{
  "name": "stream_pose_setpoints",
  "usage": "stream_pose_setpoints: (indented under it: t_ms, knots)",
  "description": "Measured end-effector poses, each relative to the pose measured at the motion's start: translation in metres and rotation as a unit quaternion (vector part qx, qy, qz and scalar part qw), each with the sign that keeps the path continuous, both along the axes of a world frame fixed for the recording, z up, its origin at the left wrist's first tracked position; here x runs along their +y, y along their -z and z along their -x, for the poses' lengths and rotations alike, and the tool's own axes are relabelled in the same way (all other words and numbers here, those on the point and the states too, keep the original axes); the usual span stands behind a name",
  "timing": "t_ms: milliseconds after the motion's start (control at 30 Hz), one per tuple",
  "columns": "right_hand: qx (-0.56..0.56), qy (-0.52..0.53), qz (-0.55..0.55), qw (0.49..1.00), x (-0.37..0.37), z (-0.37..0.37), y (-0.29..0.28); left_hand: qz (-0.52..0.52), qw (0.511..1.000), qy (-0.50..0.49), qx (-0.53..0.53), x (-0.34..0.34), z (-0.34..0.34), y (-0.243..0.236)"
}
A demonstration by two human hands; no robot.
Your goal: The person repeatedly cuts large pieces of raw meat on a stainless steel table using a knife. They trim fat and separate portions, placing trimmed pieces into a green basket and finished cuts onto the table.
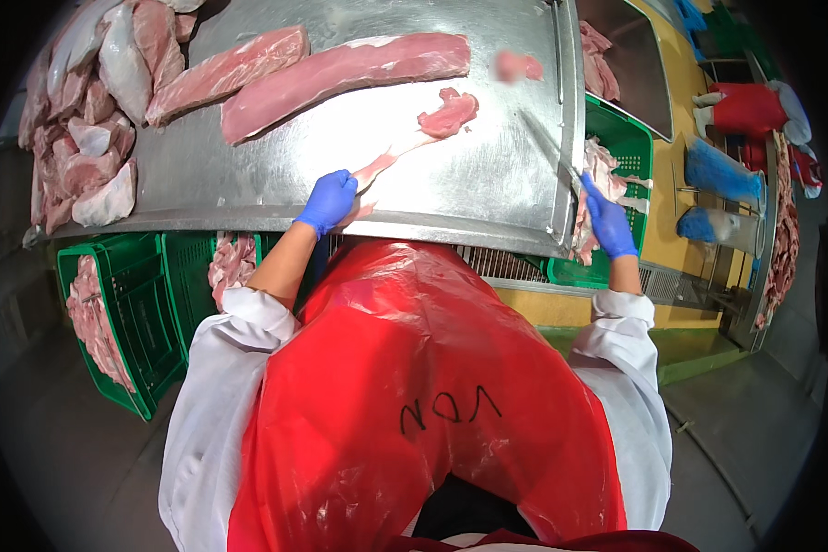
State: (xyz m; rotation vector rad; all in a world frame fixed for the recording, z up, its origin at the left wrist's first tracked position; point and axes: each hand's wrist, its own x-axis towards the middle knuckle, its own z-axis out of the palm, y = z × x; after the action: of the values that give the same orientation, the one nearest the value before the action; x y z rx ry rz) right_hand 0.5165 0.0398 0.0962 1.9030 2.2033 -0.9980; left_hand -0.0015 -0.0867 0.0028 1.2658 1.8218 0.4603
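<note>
Red apron [414, 386] filled the bottom. My left hand [327, 201] pinched a thin meat strip [405, 147] at middle; I judged it soft, slippery. My right hand [609, 225] gripped a knife [547, 143].

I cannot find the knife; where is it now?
In the head view, the knife is in the right hand, blade over the steel table's right edge, beside the green crate.

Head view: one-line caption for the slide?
Gloved left hand pinches a thin meat strip on the steel table; right hand holds a knife over a green crate.
</note>
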Motion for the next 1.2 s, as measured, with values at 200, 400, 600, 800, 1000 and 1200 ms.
stream_pose_setpoints:
  t_ms: [200, 400, 600, 800, 1000, 1200]
  knots:
    - [0.210, -0.105, -0.056, 0.970, -0.034, 0.143, 0.001, -0.014, 0.999, 0.045, -0.020, 0.000, -0.013, -0.012]
    - [0.076, -0.119, -0.047, 0.989, -0.049, 0.256, 0.054, -0.034, 0.994, 0.094, 0.046, -0.002, -0.010, -0.011]
    - [-0.035, -0.129, -0.061, 0.989, -0.030, 0.184, 0.037, -0.006, 0.998, 0.058, 0.038, -0.008, 0.006, -0.019]
    - [-0.075, -0.141, -0.077, 0.984, -0.015, 0.145, 0.038, -0.034, 0.992, 0.070, 0.098, 0.001, 0.005, -0.020]
    - [0.089, -0.076, 0.176, 0.977, 0.007, 0.099, 0.036, -0.081, 0.986, 0.067, 0.130, 0.004, 0.012, -0.010]
    - [0.378, 0.106, 0.371, 0.842, -0.024, 0.103, -0.008, -0.073, 0.967, 0.126, 0.208, 0.001, 0.019, -0.025]
